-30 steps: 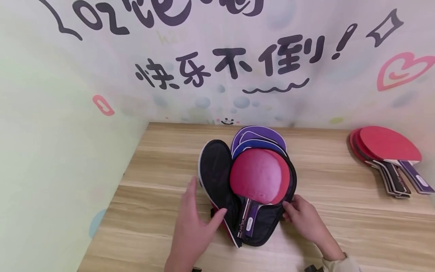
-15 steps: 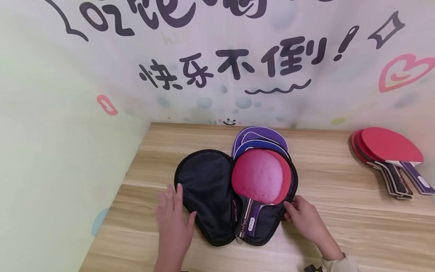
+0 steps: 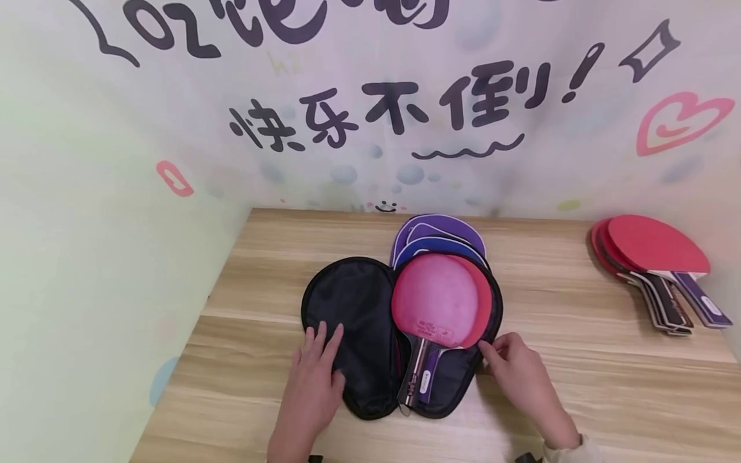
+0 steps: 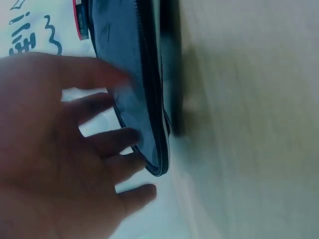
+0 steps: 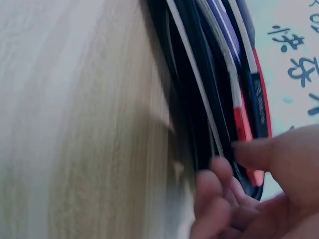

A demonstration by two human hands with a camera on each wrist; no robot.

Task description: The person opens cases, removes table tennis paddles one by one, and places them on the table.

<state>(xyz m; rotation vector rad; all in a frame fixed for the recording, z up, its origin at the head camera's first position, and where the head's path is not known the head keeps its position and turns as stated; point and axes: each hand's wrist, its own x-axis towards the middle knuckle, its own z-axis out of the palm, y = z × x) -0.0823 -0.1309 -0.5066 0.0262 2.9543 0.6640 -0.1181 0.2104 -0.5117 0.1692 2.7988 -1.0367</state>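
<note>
A black table tennis bat case (image 3: 365, 302) lies unfolded, its flap spread flat to the left. Two red bats overlap in its right half: the upper bat (image 3: 437, 299) has a dark handle, and a purple handle (image 3: 428, 376) shows from the lower bat (image 3: 485, 302). My left hand (image 3: 312, 379) is over the flap's left edge, fingers extended and spread; in the left wrist view its fingertips are at the case flap (image 4: 124, 45). My right hand (image 3: 518, 370) pinches the case's right rim between thumb and fingers, as the right wrist view also shows.
Purple and blue cases (image 3: 457, 228) stick out from under the open case at the back. A stack of red bats (image 3: 660, 244) lies at the table's right side. A printed wall sheet (image 3: 347, 173) borders the wooden table (image 3: 260, 270) behind.
The flap, half raised a second ago, has swung left and lies flat. My left hand followed it leftward, then came slightly right onto the flap. My right hand has kept its place.
</note>
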